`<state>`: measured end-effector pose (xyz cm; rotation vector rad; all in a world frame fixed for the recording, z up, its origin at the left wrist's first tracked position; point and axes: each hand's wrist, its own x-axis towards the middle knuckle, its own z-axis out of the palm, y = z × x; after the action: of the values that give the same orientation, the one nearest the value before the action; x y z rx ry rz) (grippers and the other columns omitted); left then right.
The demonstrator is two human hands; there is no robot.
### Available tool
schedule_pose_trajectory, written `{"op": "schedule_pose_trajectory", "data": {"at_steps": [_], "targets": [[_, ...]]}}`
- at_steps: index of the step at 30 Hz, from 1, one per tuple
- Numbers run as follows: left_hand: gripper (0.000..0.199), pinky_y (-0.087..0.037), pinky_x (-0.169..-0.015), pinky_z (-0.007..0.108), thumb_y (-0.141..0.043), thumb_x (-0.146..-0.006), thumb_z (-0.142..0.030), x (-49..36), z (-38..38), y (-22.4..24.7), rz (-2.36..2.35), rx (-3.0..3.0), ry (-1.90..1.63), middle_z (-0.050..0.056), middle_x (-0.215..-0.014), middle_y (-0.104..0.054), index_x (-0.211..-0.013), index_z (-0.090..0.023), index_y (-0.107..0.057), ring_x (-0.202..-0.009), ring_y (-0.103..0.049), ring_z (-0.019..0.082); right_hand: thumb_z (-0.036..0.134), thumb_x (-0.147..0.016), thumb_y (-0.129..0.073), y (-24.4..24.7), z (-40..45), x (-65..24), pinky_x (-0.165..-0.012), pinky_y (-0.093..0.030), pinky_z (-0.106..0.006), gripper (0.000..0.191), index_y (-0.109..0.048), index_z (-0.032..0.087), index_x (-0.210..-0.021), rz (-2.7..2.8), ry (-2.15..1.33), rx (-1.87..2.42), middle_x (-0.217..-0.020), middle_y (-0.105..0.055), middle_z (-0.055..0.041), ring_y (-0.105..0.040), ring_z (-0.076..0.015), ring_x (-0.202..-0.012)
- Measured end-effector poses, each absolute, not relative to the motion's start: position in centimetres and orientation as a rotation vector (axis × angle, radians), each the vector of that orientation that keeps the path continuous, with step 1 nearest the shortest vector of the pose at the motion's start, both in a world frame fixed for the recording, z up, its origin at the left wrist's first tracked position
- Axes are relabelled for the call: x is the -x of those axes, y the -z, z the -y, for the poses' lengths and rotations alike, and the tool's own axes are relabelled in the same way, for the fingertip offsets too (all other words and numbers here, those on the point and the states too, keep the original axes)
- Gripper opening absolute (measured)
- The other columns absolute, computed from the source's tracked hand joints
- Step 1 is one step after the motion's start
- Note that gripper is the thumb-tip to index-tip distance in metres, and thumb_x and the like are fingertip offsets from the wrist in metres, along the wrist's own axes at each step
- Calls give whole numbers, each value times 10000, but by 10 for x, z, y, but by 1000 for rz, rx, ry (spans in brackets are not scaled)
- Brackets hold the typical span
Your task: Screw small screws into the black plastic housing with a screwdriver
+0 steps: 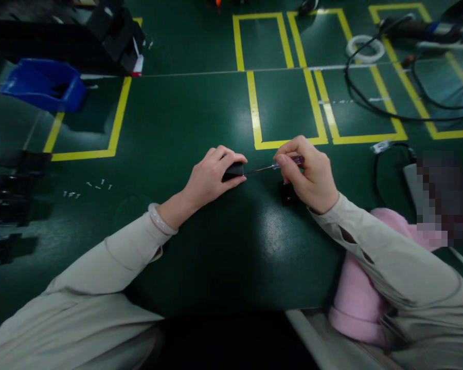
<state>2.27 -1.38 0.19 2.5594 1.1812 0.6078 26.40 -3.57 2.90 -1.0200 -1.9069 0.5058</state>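
My left hand [212,177] is closed around a small black block [234,170], pressing it between thumb and fingers just above the green tabletop. In my right hand [308,172] is a screwdriver [274,165] with a clear and dark handle, gripped between thumb and fingers. Its thin metal shaft points left, and the tip meets the right end of the block, by my left fingertips. Beneath my right hand lies another small black part [287,194], partly covered by the hand. What the tip touches exactly is too small to make out.
Several small screws [98,186] lie loose on the left. Beyond them stand a blue bin [44,85] and black parts [11,200]. Yellow tape [289,143] marks rectangles on the table. At right are a black cable [370,110], a white tape roll [365,49] and a pink cloth item [360,298].
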Motion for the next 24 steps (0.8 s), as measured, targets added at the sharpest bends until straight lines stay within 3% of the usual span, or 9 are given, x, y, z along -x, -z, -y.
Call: {"op": "schedule_pose_trajectory", "data": {"at_steps": [7, 13, 19, 24], "targets": [[329, -488, -928, 407, -651, -928, -340, -23, 13, -1, -1182, -2563, -597, 75, -1176, -604, -1225, -216, -586, -1080, -560, 248, 265, -969, -500, -26, 36, -264, -554, -454, -254, 97, -546, 213, -1036, 1906, -478, 1005, -761, -554, 35, -547, -76, -566], [330, -490, -919, 399, -651, -928, -345, -23, 13, -2, -1180, -2568, -601, 76, -1170, -607, -1223, -211, -591, -1070, -563, 246, 327, -974, -537, -30, 37, -264, -557, -438, -246, 133, -547, 213, -905, 1915, -486, 1034, -667, -549, 58, -508, -64, -518], [323, -491, -927, 400, -646, -930, -348, -23, 13, -2, -1183, -2571, -605, 73, -1162, -606, -1219, -214, -589, -1074, -564, 244, 225, -949, -525, -28, 37, -265, -583, -458, -252, 105, -551, 203, -1048, 1912, -467, 1007, -791, -547, 36, -539, -68, -577], [322, -495, -932, 408, -645, -929, -341, -23, 14, -2, -1187, -2563, -601, 72, -1169, -606, -1222, -220, -585, -1080, -565, 247, 322, -978, -524, -29, 36, -264, -568, -444, -255, 118, -554, 215, -939, 1917, -497, 1028, -699, -560, 50, -519, -69, -534]]}}
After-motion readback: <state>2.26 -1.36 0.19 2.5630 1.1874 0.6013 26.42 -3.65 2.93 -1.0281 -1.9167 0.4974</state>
